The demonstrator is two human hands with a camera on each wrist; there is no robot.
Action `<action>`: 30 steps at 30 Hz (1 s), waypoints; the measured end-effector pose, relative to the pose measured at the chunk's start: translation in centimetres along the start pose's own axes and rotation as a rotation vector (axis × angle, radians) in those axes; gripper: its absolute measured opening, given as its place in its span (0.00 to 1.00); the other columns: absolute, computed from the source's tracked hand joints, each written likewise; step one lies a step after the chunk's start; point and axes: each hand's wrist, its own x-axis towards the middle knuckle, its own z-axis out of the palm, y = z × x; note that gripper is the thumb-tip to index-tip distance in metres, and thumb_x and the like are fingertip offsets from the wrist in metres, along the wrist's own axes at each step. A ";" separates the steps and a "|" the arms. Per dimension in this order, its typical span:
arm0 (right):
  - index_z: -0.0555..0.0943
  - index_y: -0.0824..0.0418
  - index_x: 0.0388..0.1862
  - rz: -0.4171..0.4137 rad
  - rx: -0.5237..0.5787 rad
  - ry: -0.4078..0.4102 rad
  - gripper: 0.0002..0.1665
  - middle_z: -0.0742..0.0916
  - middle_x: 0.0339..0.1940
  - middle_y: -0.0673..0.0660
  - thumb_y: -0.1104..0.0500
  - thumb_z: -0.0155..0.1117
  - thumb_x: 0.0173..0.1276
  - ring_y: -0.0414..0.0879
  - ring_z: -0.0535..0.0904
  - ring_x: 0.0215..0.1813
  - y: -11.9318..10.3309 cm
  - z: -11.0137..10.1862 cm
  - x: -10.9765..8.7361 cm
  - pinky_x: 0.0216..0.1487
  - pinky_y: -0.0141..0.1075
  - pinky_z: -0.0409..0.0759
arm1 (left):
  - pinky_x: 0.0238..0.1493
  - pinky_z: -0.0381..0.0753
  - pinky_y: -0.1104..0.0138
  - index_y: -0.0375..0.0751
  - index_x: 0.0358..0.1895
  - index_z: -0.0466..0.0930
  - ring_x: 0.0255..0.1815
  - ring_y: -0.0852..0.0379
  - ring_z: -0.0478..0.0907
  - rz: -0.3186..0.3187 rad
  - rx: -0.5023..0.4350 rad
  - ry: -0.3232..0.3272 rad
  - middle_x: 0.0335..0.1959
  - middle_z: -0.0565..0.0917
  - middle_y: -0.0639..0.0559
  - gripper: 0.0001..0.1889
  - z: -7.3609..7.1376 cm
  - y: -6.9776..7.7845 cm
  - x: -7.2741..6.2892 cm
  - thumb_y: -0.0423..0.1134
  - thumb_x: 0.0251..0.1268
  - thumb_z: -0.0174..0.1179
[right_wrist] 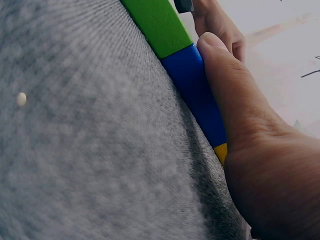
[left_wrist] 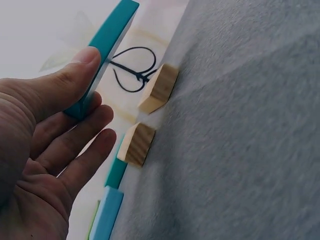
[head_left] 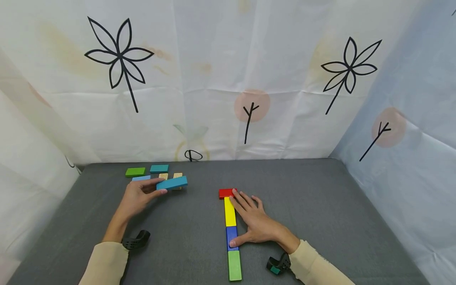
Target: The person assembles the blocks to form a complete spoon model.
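Note:
My left hand point(head_left: 139, 196) pinches a teal-blue block point(head_left: 172, 183) by one end between thumb and fingers, raised off the table at the back left. In the left wrist view the thumb lies on one face of that block point(left_wrist: 111, 37). My right hand point(head_left: 258, 221) spreads over a row of blocks. Its thumb touches the blue block point(head_left: 231, 233) and its fingertips reach the red block point(head_left: 226, 193) and the yellow block point(head_left: 230, 211). A green block point(head_left: 234, 266) ends the row nearest me; the red one lies crosswise at the far end.
Near the back left lie a green block point(head_left: 135, 172), a teal block point(head_left: 159, 169), a light blue block point(head_left: 141, 178) and two small wooden blocks point(left_wrist: 159, 89). The grey table point(head_left: 313, 198) meets a white patterned cloth point(head_left: 213, 79) behind and at both sides.

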 end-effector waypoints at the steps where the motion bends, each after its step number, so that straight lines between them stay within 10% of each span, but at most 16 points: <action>1: 0.43 0.62 0.85 0.000 0.001 -0.001 0.72 0.44 0.85 0.62 0.31 0.72 0.58 0.62 0.39 0.83 0.0 0.0 0.0 0.71 0.67 0.39 | 0.48 0.85 0.53 0.30 0.60 0.82 0.52 0.40 0.85 0.002 -0.007 -0.002 0.56 0.84 0.33 0.26 0.2 0.1 0.0 0.38 0.61 0.74; 30: 0.43 0.63 0.84 0.003 0.000 -0.002 0.72 0.43 0.85 0.62 0.31 0.73 0.58 0.62 0.39 0.83 -0.3 -0.1 0.1 0.71 0.68 0.39 | 0.49 0.84 0.50 0.38 0.58 0.86 0.50 0.46 0.86 0.051 -0.026 -0.044 0.52 0.87 0.39 0.23 7.9 3.6 1.4 0.41 0.59 0.75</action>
